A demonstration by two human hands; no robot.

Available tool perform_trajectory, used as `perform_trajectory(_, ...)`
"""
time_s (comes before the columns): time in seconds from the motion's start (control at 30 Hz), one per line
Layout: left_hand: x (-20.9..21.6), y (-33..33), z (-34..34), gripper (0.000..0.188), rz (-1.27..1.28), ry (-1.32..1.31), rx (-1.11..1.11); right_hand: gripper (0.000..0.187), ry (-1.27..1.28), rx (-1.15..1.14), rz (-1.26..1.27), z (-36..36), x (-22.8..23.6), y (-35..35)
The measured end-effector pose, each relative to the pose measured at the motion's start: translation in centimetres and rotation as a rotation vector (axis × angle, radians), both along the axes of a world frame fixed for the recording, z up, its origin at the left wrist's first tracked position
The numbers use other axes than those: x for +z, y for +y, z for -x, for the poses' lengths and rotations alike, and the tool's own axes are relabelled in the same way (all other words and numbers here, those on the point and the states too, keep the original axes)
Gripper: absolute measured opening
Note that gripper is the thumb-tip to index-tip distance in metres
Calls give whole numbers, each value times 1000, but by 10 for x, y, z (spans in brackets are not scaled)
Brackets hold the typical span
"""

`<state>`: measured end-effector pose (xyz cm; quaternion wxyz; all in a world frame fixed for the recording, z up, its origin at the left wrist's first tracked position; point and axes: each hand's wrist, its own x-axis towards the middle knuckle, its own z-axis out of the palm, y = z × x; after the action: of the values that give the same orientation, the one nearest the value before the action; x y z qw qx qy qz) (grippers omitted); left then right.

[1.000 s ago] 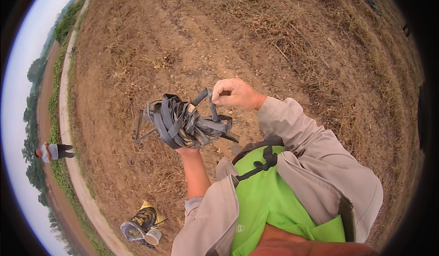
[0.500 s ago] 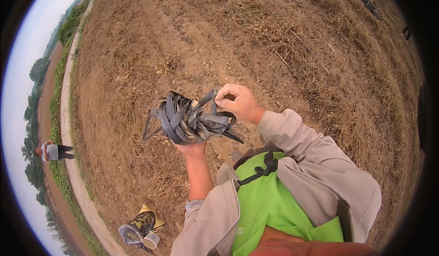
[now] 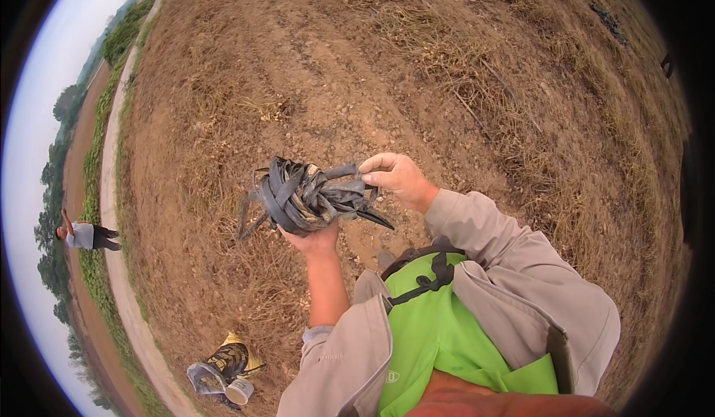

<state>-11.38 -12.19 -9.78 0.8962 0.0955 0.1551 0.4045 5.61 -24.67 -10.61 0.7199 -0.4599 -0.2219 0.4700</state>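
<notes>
first: where is the bundle (image 3: 298,197)?
second: near the middle of the scene, held above the soil (image 3: 320,104), out in front of the person's body. it is a tangled wad of dark grey, flat strips wound over one another, with thin ends poking out to the left and right.
first: what is the left hand (image 3: 316,240) doing?
second: it supports the bundle from the near side, curled against its underside. most of its fingers are hidden behind the strips, so i cannot tell how tightly they press.
first: and the right hand (image 3: 398,179)?
second: it is to the right of the bundle, thumb and forefinger pinching a loose strip (image 3: 340,171) that reaches across from the wad.
first: what else is around?
second: near left, on the ground, a yellow-and-black bag (image 3: 231,357) lies with a white cup (image 3: 239,392) just beside it. far left, another person (image 3: 82,236) stands by a pale track (image 3: 138,320), one arm raised. dry stalks (image 3: 424,41) litter the ground on the far right.
</notes>
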Motion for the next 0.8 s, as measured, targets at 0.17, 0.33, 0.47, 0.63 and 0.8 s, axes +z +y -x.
perform_trajectory(0.17,7,2,0,51,54,39,-38,16,-152,-20,35,7,0,3)
perform_trajectory(0.33,14,-1,-8,51,105,75,-78,22,-152,44,15,2,10,11)
perform_trajectory(0.47,23,-10,-10,52,115,19,-57,25,-55,144,-39,-2,19,10)
perform_trajectory(0.63,20,-10,-8,51,60,-62,-51,21,-225,145,23,9,20,10)
perform_trajectory(0.8,6,-4,-1,49,190,90,61,20,-1054,-75,-18,18,23,11)
